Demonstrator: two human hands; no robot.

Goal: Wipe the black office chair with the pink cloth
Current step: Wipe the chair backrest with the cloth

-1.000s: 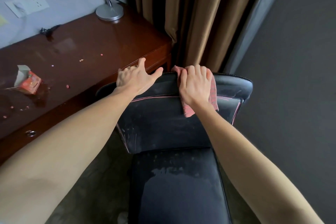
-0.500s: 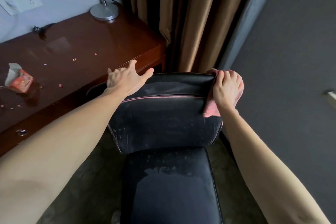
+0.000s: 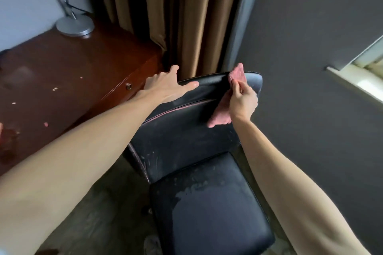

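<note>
The black office chair (image 3: 186, 136) stands in front of me, its backrest facing me and its seat below, both with dusty and damp patches. My left hand (image 3: 165, 87) lies flat and spread on the top left of the backrest. My right hand (image 3: 242, 99) pinches the pink cloth (image 3: 222, 112) at the top right of the backrest. The cloth drapes over the top edge and hangs down the front of the backrest.
A dark wooden desk (image 3: 62, 72) with scattered crumbs stands to the left, its drawer knob (image 3: 129, 86) close to the chair. A lamp base (image 3: 75, 26) sits at its back. Brown curtains (image 3: 176, 16) hang behind the chair. A dark wall (image 3: 310, 68) runs along the right.
My right hand slid the cloth from the middle of the backrest's top to its right end, then shifted from a flat press to a pinch. The chair turned relative to my view; my left hand stayed on top.
</note>
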